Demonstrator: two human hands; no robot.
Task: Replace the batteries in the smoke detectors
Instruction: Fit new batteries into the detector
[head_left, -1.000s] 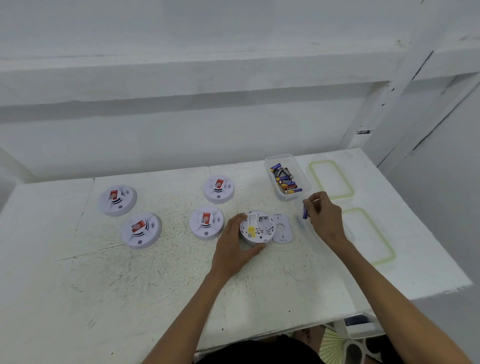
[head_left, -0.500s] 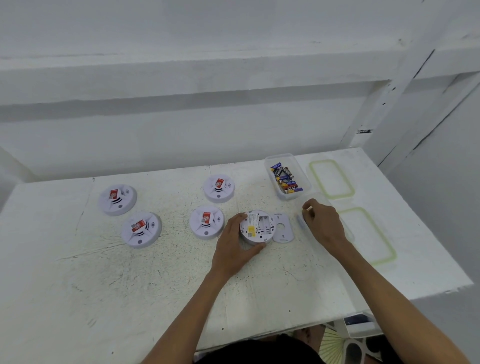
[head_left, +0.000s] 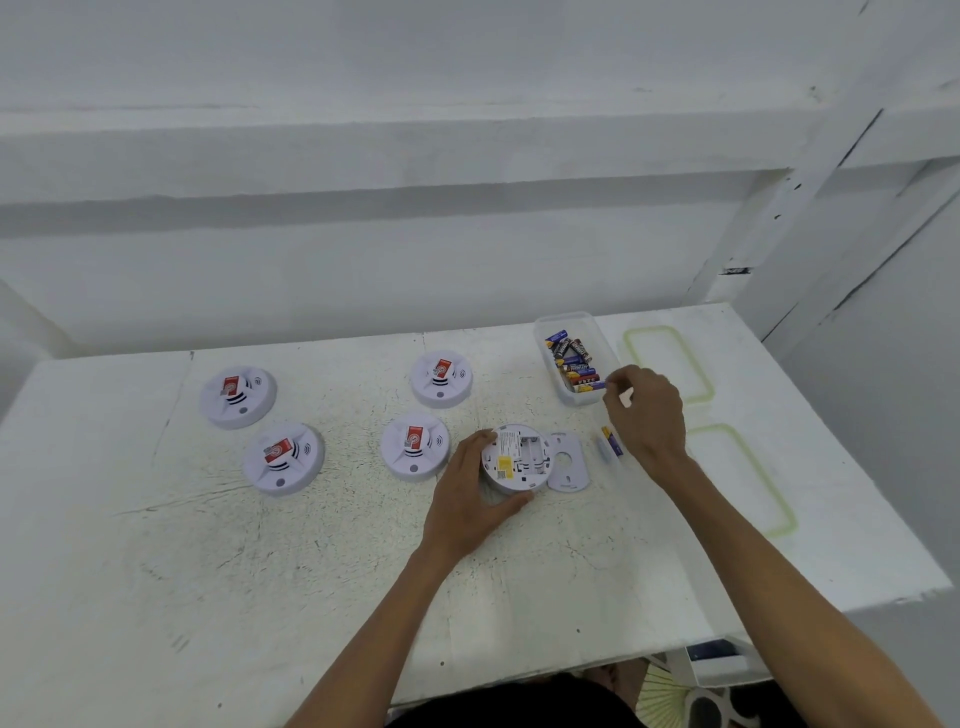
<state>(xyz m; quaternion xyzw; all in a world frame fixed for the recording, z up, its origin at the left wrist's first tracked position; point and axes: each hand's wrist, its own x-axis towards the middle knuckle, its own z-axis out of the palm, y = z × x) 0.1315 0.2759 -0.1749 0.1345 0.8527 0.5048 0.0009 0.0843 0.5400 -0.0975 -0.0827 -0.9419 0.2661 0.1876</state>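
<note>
My left hand (head_left: 467, 493) grips the rim of a white smoke detector (head_left: 517, 457) lying face down, its empty battery bay facing up. Just right of it lies its round back plate (head_left: 569, 463). A blue and yellow battery (head_left: 612, 441) lies on the table beside the plate, under my right wrist. My right hand (head_left: 647, 415) reaches to the near end of a clear box of batteries (head_left: 574, 358). Its thumb and forefinger touch the nearest battery there; whether they grip it is unclear.
Four more white detectors lie face up with red labels: two at the left (head_left: 238, 396) (head_left: 283, 457) and two near the middle (head_left: 414, 446) (head_left: 441, 378). Two clear lids with green rims (head_left: 670, 364) (head_left: 737, 478) lie at the right. The white table (head_left: 260, 571) ends just past them.
My right hand set the battery it held down on the table, then moved up to the battery box. My left hand and the detector stayed put.
</note>
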